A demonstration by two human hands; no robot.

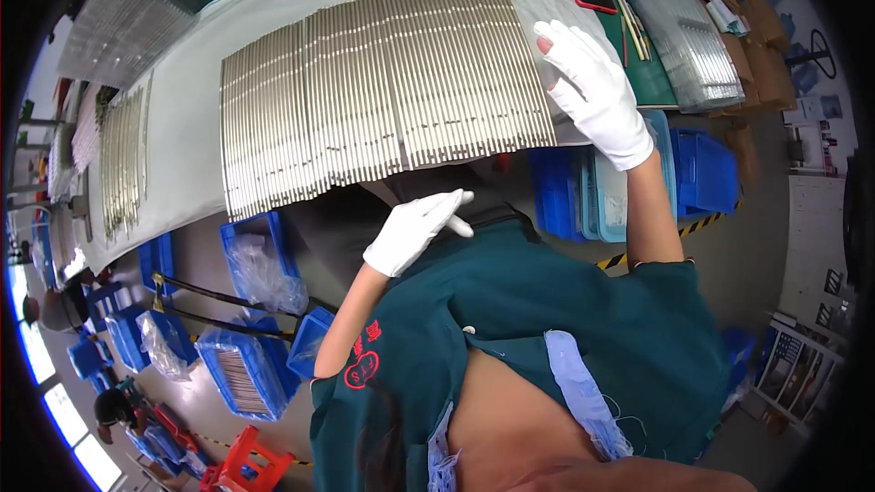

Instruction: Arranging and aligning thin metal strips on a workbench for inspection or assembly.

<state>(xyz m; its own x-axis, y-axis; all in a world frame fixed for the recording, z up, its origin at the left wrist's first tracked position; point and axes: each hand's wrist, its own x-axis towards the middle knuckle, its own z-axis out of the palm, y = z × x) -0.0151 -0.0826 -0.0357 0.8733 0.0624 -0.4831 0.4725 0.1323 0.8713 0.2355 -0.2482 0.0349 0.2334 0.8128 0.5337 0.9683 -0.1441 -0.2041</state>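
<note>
Wide mat of thin metal strips [383, 91] lies side by side on the grey table [191, 128], near edge overhanging toward the person. Strips are long, narrow, pale silver, packed tight with small gaps and a few uneven ends along the near edge.

Right hand [597, 91], white glove, fingers spread and lying flat on the mat's right edge, palm down, pinching nothing. Left hand [415, 230], also gloved, hangs below the table edge apart from the strips, fingers extended and loosely together, holding nothing as far as the view shows.

Handling judgement: each strip is probably light and springy, easily bent or kinked if lifted by one end; the set is loose, so it would likely slide and fan apart. Smooth metal, slippery under cotton. Best hold looks to be flat pressure on top, or both long edges squeezed together.

Blue bins [246, 374] on the floor, one holding similar strips.
</note>
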